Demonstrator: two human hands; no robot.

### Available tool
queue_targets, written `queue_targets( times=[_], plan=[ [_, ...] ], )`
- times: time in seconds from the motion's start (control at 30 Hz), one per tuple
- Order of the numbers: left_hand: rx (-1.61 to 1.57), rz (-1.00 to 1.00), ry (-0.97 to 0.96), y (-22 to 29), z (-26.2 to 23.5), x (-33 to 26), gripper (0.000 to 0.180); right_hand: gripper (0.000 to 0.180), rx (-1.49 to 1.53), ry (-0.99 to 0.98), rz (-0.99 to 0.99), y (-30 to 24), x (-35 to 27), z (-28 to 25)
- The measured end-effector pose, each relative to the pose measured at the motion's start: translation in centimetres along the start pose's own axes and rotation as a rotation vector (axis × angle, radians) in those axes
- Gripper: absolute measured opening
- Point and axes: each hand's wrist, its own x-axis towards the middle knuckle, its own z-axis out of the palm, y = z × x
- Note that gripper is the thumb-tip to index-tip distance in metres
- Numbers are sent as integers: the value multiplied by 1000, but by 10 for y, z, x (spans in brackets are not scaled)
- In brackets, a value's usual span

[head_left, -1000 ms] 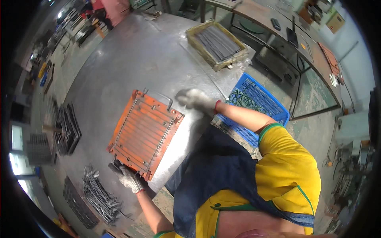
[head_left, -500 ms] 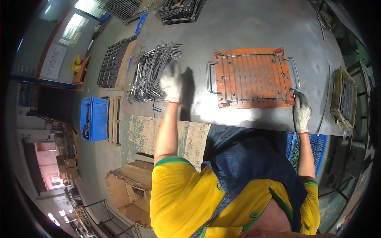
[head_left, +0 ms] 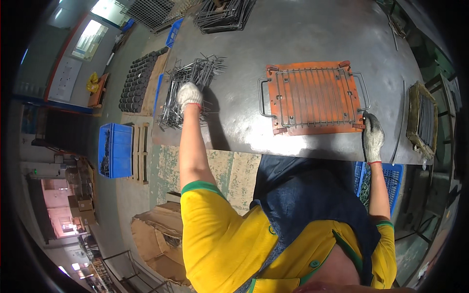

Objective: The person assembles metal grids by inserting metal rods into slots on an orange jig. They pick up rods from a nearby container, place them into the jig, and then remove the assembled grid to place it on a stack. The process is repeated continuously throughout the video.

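Observation:
My left hand [head_left: 189, 95], in a white knit glove with a red cuff, is down on a pile of bent metal rods [head_left: 211, 67] at the table's left. Its fingers curl under into the pile; what they hold is hidden. My right hand [head_left: 373, 136], gloved with dark fingertips, lies with fingers stretched out beside the near right corner of an orange plate [head_left: 312, 128]. On the plate lies a wire grill rack [head_left: 316, 95] of parallel rods. A U-shaped handle [head_left: 262, 97] stands at its left side and another handle [head_left: 364, 92] at its right.
Wire frames [head_left: 224, 15] are stacked at the table's far left. A worn box of rods [head_left: 424, 119] sits at the right edge, near a long thin rod [head_left: 399, 122]. Below the table's front edge is a blue crate [head_left: 392, 181]. A blue bin [head_left: 117, 150] stands left on the floor.
My left hand has moved left and nearer onto the rod pile, its fingers now curled. The right hand stays by the plate's corner. The view has shifted slightly.

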Motion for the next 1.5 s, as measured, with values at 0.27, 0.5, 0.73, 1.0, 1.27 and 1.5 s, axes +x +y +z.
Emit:
queue_targets(
  times=[0.27,0.5,0.73,1.0,1.27,1.5],
  plan=[
    [-1613,-297,-95,44,-99,-25,17,32,1066,130,515,-25,10,-20],
    [-2118,15,-538,221,-137,-120,26,30,1000,-336,269,-115,-19,-31],
    [-2151,-17,-978,341,-108,-173,26,29,1061,-128,538,-140,-20,-44],
    [-1736,122,-1045,379,-108,-148,19,28,882,-21,546,-117,-16,-41],
    [-718,732,-68,393,-105,-136,36,33,598,-256,527,-105,2,-30],
    [-566,933,189,390,-88,-138,35,36,250,-277,316,-103,-11,-25]
  ],
)
